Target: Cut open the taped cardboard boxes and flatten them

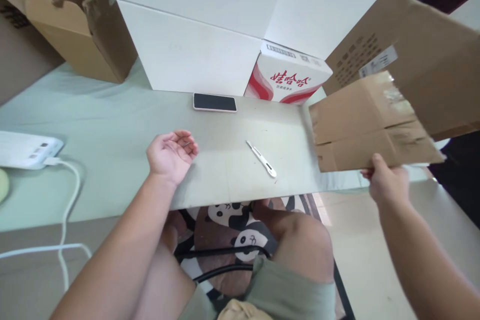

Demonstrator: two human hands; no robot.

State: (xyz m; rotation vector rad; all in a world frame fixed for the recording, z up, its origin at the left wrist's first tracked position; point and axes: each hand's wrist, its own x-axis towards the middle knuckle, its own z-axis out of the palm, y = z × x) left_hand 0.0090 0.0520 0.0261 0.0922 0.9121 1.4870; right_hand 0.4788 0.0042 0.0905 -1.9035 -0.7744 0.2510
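My left hand (172, 155) is turned palm up over the table (210, 180), its fingers loosely curled and apart, with a small thin dark thing on or by the fingers that I cannot make out. At the right, my right hand (388, 180) grips the lower edge of a flattened piece of brown cardboard (360, 120), thumb on top. The cardboard is raised over the table's right end. Between the hands, a white craft knife (262, 160) lies on the table. Behind it rests a dark-screened phone (215, 103).
White boxes (198, 45) and a red-and-white carton (287, 80) stand along the back. Brown boxes stand at the back left (86, 35) and right (420, 55). At the left lies a white power bank (30, 150) with a cable (71, 210) hanging over the front edge.
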